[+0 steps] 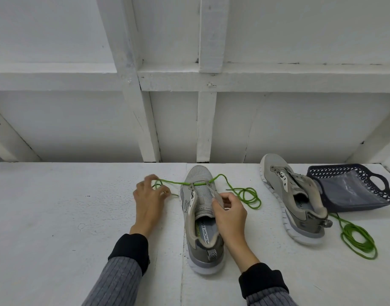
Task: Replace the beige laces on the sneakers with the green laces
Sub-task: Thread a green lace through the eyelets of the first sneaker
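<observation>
A grey sneaker (201, 219) stands in the middle of the white table, toe pointing away from me. A green lace (244, 195) runs through its lowest eyelets, with one end looping left and the other coiled on the right. My left hand (148, 196) has its fingers curled around the lace's left part. My right hand (230, 214) pinches the sneaker's right eyelet flap beside the tongue. A second grey sneaker (293, 195) lies unlaced to the right, with a second green lace (358, 240) coiled beside its heel.
A dark blue plastic basket (355, 191) lies tipped at the far right behind the second sneaker. A white wall with wooden framing (211, 80) rises directly behind the table's far edge.
</observation>
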Demonstrator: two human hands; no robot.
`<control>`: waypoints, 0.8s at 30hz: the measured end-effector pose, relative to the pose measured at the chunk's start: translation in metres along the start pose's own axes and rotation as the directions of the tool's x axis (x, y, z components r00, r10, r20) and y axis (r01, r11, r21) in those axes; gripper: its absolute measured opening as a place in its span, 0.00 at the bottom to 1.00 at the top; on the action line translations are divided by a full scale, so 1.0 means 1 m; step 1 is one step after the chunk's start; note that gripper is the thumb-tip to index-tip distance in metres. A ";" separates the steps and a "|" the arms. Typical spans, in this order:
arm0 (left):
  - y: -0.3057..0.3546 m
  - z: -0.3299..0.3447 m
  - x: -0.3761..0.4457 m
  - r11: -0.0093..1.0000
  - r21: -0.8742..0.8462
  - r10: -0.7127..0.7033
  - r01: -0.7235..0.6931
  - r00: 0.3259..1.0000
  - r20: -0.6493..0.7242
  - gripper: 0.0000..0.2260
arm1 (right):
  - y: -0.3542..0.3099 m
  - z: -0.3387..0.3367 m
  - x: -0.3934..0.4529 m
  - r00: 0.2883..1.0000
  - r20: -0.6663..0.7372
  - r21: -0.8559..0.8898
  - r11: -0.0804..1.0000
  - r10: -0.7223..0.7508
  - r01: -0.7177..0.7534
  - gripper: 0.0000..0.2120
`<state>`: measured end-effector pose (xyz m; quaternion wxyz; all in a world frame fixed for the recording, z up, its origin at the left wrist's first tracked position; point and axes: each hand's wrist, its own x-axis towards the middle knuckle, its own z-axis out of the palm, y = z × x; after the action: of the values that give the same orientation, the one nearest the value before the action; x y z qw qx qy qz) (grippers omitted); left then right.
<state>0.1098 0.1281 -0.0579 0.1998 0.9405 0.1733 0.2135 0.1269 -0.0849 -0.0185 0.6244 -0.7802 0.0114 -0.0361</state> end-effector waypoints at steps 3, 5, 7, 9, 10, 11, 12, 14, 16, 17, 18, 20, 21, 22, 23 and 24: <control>0.007 -0.005 0.004 0.946 -0.271 -0.213 0.177 0.971 -0.108 0.02 | 0.000 0.000 0.001 1.000 0.024 -0.009 1.000 0.005 -0.005 0.05; 0.025 -0.014 0.010 0.925 -0.350 -0.210 0.146 0.965 -0.154 0.03 | 0.001 0.001 0.002 0.999 0.026 -0.008 1.000 0.017 -0.017 0.05; 0.051 -0.024 0.016 0.842 -0.519 -0.225 0.148 0.970 -0.088 0.04 | 0.003 0.001 0.003 0.999 0.046 -0.013 1.000 0.022 -0.022 0.05; 0.077 -0.030 0.020 0.629 -0.757 -0.220 0.179 0.974 0.048 0.04 | 0.002 -0.001 0.004 0.996 0.087 -0.022 0.999 0.026 -0.024 0.06; 0.086 -0.027 0.021 0.540 -0.818 -0.203 0.198 0.974 0.101 0.04 | 0.001 -0.002 0.005 0.993 0.112 -0.024 0.999 0.028 -0.025 0.07; 0.092 -0.023 0.022 0.484 -0.844 -0.196 0.232 0.968 0.154 0.04 | 0.000 -0.005 0.006 0.989 0.147 -0.020 1.000 0.026 -0.023 0.08; 0.096 -0.017 0.022 0.427 -0.858 -0.198 0.285 0.956 0.218 0.05 | -0.001 -0.008 0.007 0.981 0.190 -0.010 1.000 0.027 -0.025 0.10; 0.098 -0.005 0.021 0.300 -0.866 -0.210 0.399 0.913 0.348 0.08 | -0.001 -0.015 0.012 0.955 0.295 0.031 0.999 0.027 -0.038 0.15; 0.096 0.006 0.017 0.242 -0.858 -0.198 0.453 0.889 0.413 0.09 | 0.001 -0.023 0.021 0.929 0.365 0.096 0.991 0.054 -0.095 0.16; 0.096 0.009 0.014 0.249 -0.853 -0.197 0.458 0.886 0.419 0.09 | 0.005 -0.026 0.028 0.932 0.357 0.093 0.989 0.071 -0.111 0.15; 0.095 0.011 0.012 0.262 -0.851 -0.201 0.454 0.889 0.412 0.09 | 0.011 -0.028 0.037 0.947 0.312 0.041 0.995 0.078 -0.095 0.12; 0.096 0.014 0.010 0.294 -0.849 -0.209 0.439 0.896 0.391 0.08 | 0.025 -0.030 0.057 0.982 0.190 -0.217 0.975 -0.005 0.047 0.06; 0.097 0.015 0.009 0.300 -0.849 -0.213 0.436 0.898 0.385 0.08 | 0.032 -0.030 0.066 0.986 0.155 -0.347 0.931 -0.062 0.113 0.05; 0.098 0.016 0.009 0.298 -0.849 -0.218 0.437 0.897 0.385 0.08 | 0.037 -0.030 0.074 0.985 0.141 -0.438 0.885 -0.104 0.156 0.07; 0.098 0.016 0.009 0.293 -0.850 -0.225 0.438 0.895 0.384 0.08 | 0.040 -0.029 0.082 0.980 0.149 -0.496 0.847 -0.134 0.191 0.09; 0.098 0.017 0.010 0.289 -0.852 -0.232 0.437 0.895 0.381 0.09 | 0.044 -0.029 0.089 0.972 0.173 -0.549 0.804 -0.159 0.229 0.10</control>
<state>0.1492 0.0431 -0.0246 0.7450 0.6217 0.1980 0.1386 0.2144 -0.1280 -0.0510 0.3580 -0.9275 -0.0956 -0.0483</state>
